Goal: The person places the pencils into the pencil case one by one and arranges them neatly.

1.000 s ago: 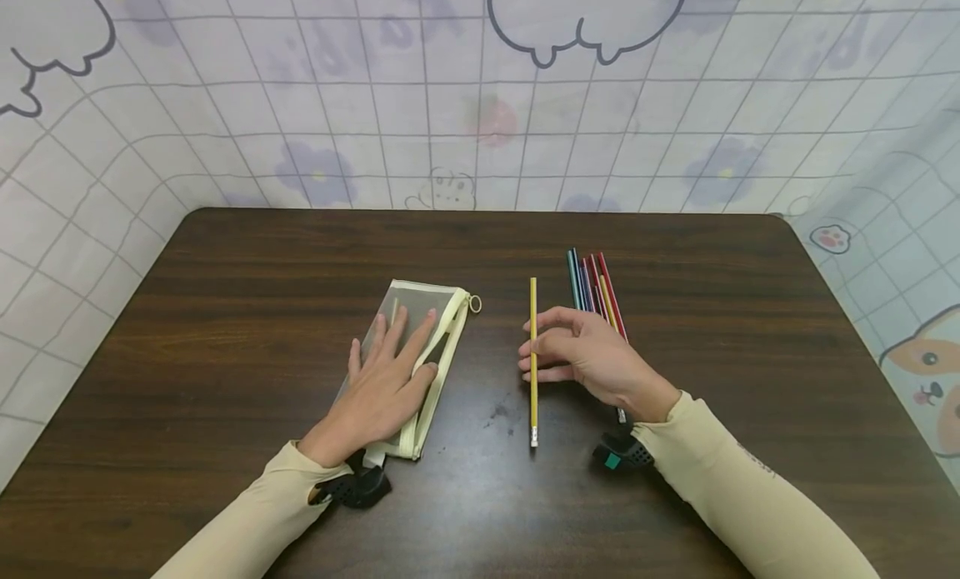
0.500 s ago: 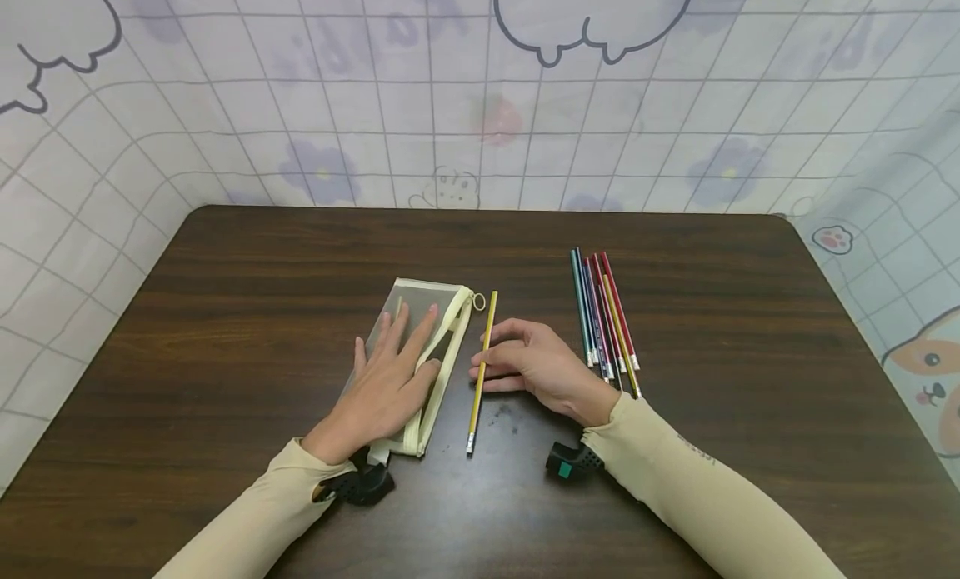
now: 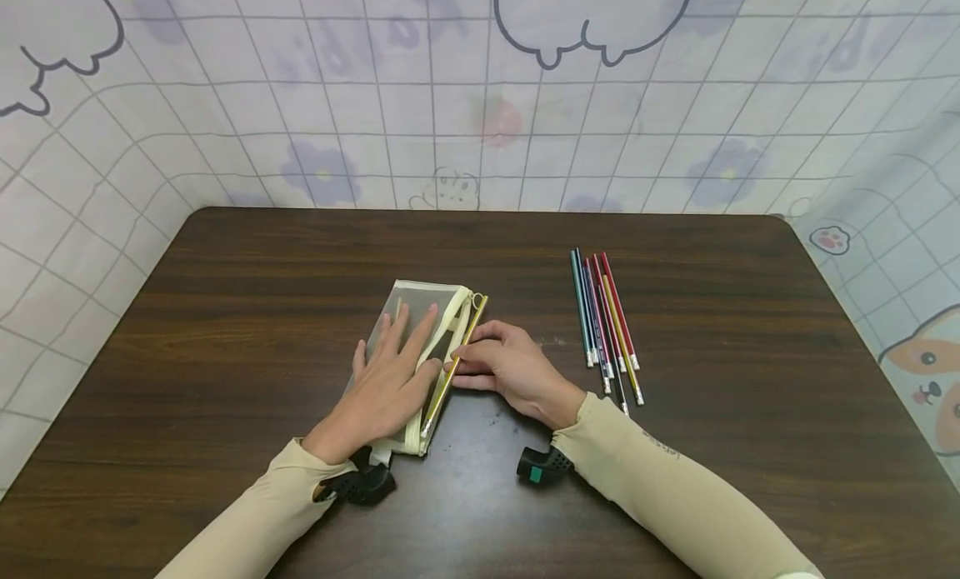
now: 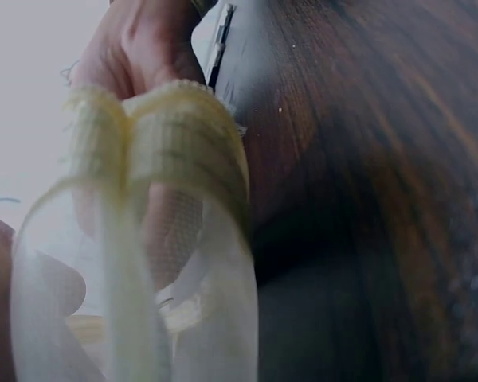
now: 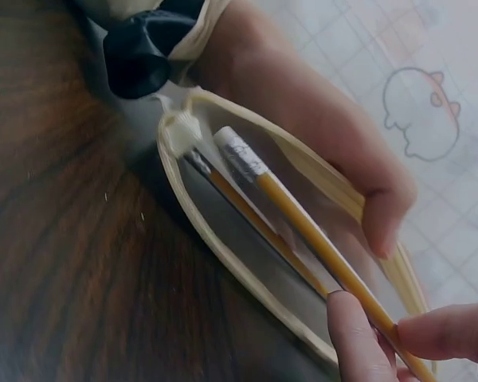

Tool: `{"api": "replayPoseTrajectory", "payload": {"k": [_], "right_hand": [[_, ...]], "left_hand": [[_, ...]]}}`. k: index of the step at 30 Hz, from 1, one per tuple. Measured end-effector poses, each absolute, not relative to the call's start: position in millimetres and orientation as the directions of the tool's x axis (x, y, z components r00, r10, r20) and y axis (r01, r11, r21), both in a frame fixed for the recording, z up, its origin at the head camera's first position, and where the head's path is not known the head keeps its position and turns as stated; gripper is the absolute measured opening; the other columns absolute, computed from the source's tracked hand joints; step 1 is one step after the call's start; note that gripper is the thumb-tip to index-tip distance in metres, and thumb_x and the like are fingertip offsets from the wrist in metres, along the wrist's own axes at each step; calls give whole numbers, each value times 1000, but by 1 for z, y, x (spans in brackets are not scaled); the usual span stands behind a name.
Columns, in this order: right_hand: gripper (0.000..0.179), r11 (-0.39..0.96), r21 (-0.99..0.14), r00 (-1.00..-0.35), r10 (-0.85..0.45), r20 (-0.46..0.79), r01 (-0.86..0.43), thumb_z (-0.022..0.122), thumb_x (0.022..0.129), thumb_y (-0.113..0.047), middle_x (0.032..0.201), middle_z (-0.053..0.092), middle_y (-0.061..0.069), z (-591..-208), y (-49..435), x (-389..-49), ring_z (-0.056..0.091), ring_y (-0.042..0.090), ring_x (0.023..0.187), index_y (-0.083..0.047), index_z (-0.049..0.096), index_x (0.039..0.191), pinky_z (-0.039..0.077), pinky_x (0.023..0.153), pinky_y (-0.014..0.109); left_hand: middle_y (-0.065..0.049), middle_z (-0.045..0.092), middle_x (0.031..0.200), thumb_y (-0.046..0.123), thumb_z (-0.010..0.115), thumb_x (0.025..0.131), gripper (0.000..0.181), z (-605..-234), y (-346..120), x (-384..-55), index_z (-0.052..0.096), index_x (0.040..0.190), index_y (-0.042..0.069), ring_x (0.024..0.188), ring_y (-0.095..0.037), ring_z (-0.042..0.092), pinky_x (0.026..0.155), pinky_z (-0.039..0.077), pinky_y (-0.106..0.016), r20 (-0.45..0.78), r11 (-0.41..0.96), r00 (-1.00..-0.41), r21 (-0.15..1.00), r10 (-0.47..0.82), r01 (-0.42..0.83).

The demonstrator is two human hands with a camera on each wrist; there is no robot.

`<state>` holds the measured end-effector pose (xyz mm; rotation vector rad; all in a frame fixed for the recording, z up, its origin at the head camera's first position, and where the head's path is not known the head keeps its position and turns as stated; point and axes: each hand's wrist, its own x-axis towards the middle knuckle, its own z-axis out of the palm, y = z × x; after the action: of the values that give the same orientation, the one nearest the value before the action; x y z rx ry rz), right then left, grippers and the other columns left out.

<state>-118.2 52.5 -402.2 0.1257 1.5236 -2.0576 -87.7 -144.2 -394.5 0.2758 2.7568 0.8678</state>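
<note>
A translucent pencil pouch (image 3: pixel 423 295) with cream zip trim lies left of centre, its mouth facing right. My left hand (image 3: pixel 382 387) rests flat over it with fingers spread; the right wrist view shows its thumb hooked over the mouth's upper edge. My right hand (image 3: pixel 506 369) pinches a yellow pencil (image 5: pixel 303 223) between thumb and fingers at the mouth. The pencil slants along the opening, its white eraser end within the rim. Beneath it, a second pencil (image 5: pixel 259 227) shows inside the pouch. In the left wrist view, the cream zip edge (image 4: pixel 179 143) fills the foreground.
Several pencils, including a teal one (image 3: pixel 581 307) and a red one (image 3: pixel 620 310), lie side by side to the right, eraser ends toward me. The dark wooden table (image 3: pixel 712 329) meets a patterned cloth backdrop (image 3: pixel 360 104) behind and at both sides.
My right hand has carried the yellow pencil leftward from near the other pencils to the pouch's mouth, tilting it to line up with the opening. My left hand has stayed on the pouch.
</note>
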Motion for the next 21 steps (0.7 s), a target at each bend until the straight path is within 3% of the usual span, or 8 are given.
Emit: {"api": "replayPoseTrajectory", "payload": {"k": [12, 21], "right_hand": [[24, -169, -841, -806, -430, -407, 515, 58, 99, 1, 107, 68, 14, -401, 37, -112, 75, 17, 87, 4, 48, 121, 62, 91, 40], [22, -158, -839, -803, -423, -418, 520, 58, 99, 1, 100, 68, 11, -399, 35, -116, 74, 14, 85, 4, 50, 120, 63, 85, 34]], "left_hand": [[-8, -6, 177, 42, 32, 108, 63, -396, -144, -86, 6, 166, 42, 164, -39, -11, 120, -7, -77, -165, 813, -953, 570, 255, 118], [-7, -8, 177, 43, 32, 108, 63, -394, -143, -86, 4, 165, 44, 164, -38, -12, 121, -6, -75, -173, 808, -950, 578, 259, 115]]}}
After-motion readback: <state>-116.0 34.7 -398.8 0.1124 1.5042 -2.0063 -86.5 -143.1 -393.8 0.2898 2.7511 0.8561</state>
